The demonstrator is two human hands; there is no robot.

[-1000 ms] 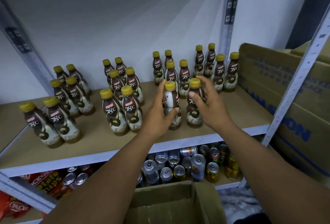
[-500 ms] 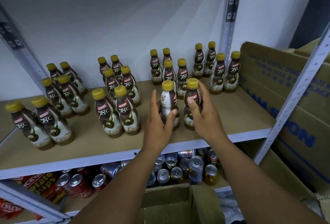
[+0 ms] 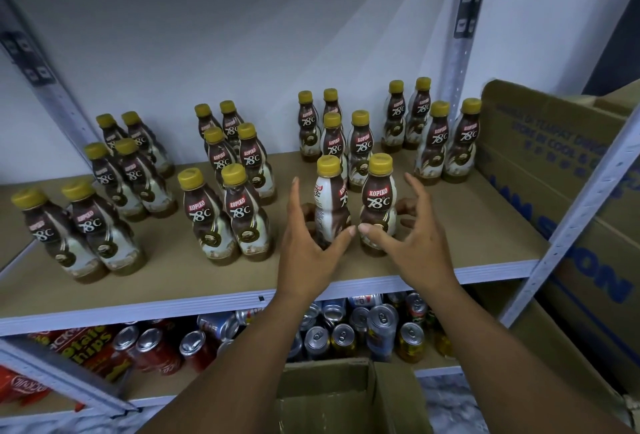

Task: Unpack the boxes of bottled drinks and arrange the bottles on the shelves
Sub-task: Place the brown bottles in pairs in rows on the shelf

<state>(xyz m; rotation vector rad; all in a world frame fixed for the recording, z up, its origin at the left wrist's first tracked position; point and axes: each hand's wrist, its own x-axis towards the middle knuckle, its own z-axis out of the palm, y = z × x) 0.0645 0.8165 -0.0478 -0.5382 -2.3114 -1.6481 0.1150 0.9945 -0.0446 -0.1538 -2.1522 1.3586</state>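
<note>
Two brown Kopiko 78°C bottles with yellow caps stand upright side by side near the front of the wooden shelf (image 3: pixel 485 225). My left hand (image 3: pixel 308 246) cups loosely round the left bottle (image 3: pixel 331 205), fingers spread, thumb at its lower front. My right hand (image 3: pixel 412 239) is spread the same way round the right bottle (image 3: pixel 379 205), thumb near its base. Neither hand grips. Several more of the same bottles (image 3: pixel 221 219) stand in paired rows across the shelf to the left and behind.
An open cardboard box (image 3: pixel 346 395) sits below my arms. Drink cans (image 3: pixel 381 326) and red snack packs (image 3: pixel 83 343) fill the lower shelf. A large printed carton (image 3: pixel 540 142) stands at the right, behind a slanted metal post (image 3: pixel 581 212).
Both hands held the two front bottles earlier and set them on the shelf. Now the fingers have opened and drawn slightly back from the bottles.
</note>
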